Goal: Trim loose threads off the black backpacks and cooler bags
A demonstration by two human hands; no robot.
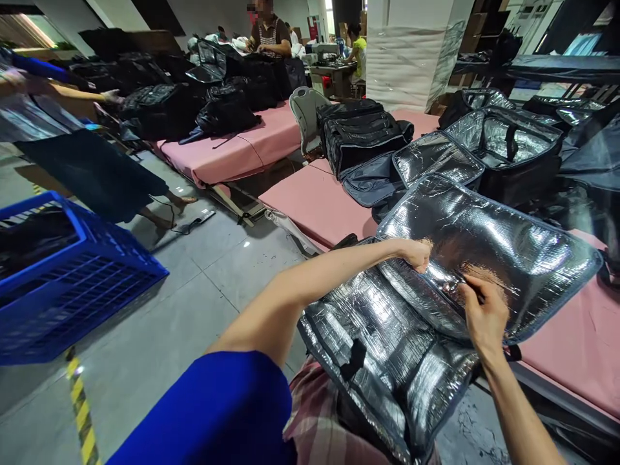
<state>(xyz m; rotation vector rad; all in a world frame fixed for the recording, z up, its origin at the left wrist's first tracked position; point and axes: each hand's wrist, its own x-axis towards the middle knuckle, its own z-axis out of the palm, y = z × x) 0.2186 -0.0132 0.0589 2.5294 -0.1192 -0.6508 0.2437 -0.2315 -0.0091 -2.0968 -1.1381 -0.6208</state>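
A black insulated bag with silver foil lining [368, 310] lies opened in front of me, propped between my lap and the pink table. Its foil-lined lid [504, 239] is folded back onto the tabletop. Along the seam between lid and body, my left hand [416, 254] is closed in a fist against the foil; whatever its fingers hold is hidden. My right hand [487, 313] touches the lid a little farther right, thumb and forefinger pinched together by the same seam. Anything in that pinch is too small to name. A black strap [355, 359] crosses the bag's near side.
More foil-lined bags [513, 142] and a black bag [358, 135] rest on the pink table [310, 200]. A grey chair [309, 119] stands behind. At left are a blue crate [87, 278] and a walking person [87, 168]. Black bags [159, 106] cover another table. Other people work farther back.
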